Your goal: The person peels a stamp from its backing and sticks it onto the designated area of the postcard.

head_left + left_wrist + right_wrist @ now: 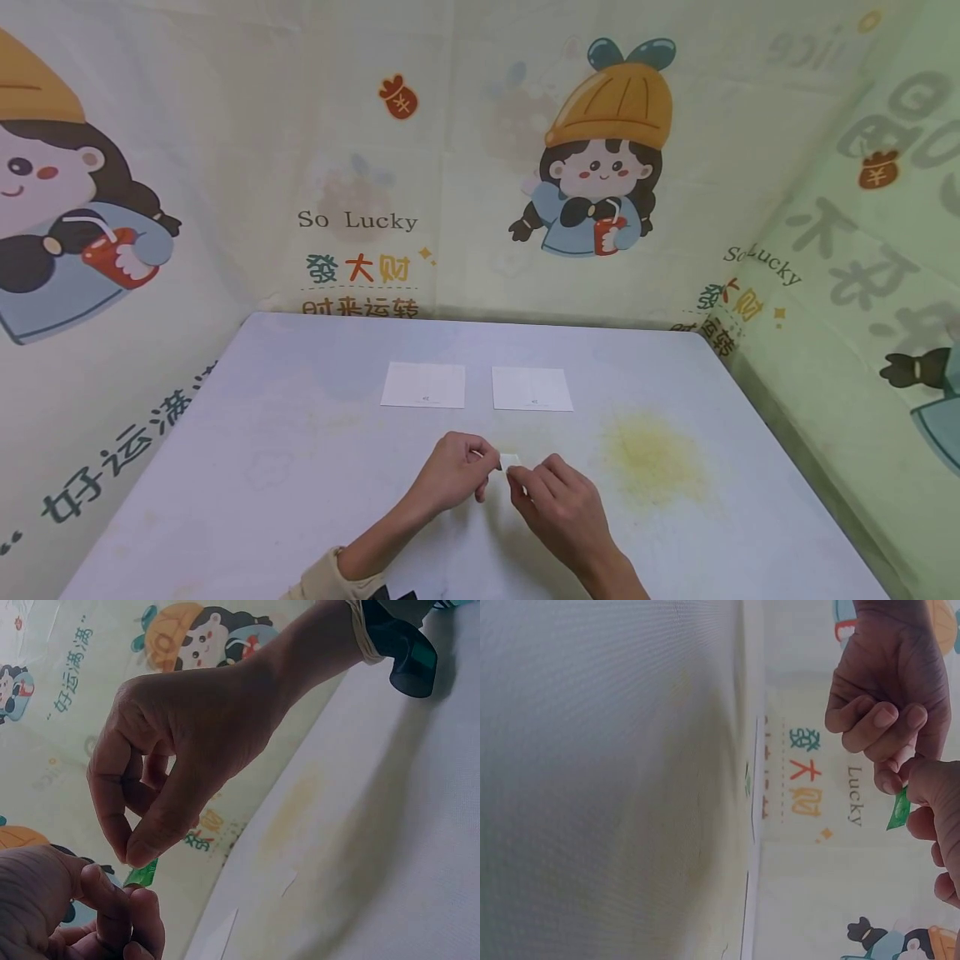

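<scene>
A small green packet-like piece (142,874) sits between the fingertips of both hands, raised over the table. My left hand (455,468) pinches it from one side between thumb and finger. From the other side, my right hand (564,507) holds thumb and forefinger together at its edge. In the right wrist view the green piece (899,810) shows below the left fingertips, partly covered by the right fingers. Beyond the hands, a small white slip (289,883) lies on the table.
Two white cards (423,387) (532,390) lie side by side farther back on the white table (300,475). A yellow stain (652,458) marks the tabletop at right. Printed cloth walls (465,167) stand around the back and sides.
</scene>
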`<state>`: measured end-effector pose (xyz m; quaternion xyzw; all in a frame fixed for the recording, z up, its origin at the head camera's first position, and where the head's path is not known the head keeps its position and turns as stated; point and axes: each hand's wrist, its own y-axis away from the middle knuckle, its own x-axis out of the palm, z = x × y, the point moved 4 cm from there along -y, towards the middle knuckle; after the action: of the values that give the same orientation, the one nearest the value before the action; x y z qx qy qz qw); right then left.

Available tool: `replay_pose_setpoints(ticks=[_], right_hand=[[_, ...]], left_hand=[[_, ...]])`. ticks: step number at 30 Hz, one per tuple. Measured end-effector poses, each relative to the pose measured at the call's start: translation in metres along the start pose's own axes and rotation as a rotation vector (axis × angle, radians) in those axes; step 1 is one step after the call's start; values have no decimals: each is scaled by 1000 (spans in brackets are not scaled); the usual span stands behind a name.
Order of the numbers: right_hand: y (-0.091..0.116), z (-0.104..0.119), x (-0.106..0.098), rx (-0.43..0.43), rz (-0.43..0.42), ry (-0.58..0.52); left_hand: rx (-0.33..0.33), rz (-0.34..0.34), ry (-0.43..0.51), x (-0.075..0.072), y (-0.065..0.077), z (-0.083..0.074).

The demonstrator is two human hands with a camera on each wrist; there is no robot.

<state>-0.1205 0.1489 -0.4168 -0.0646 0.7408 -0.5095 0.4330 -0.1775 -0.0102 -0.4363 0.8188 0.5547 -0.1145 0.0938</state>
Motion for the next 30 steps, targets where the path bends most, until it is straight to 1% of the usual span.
replay_pose_setpoints(ticks=[3, 8, 14, 17, 19, 21, 23, 26, 30], right_hand=[[0, 0, 0, 7, 17, -1], [-1, 1, 0, 4, 14, 3], [1, 1, 0, 10, 50, 5], [1, 0, 0, -1, 16, 9], [1, -2, 0, 23, -16, -1], [1, -5, 0, 78, -61, -33], [2, -9, -1, 182, -91, -97], [4, -16, -3, 381, -124, -209], [6, -22, -5, 676, -116, -358]], left_hand=[[-6, 0, 3, 0, 0, -1], [-17, -1, 6, -1, 0, 0], [-26, 6, 18, -1, 1, -1], [-23, 6, 21, 0, 2, -2], [-8, 10, 21, 0, 2, -3], [14, 8, 17, 0, 2, -5], [40, 0, 8, 0, 2, -5], [75, -27, -12, -1, 3, -5], [114, -63, -32, -2, 4, -6]])
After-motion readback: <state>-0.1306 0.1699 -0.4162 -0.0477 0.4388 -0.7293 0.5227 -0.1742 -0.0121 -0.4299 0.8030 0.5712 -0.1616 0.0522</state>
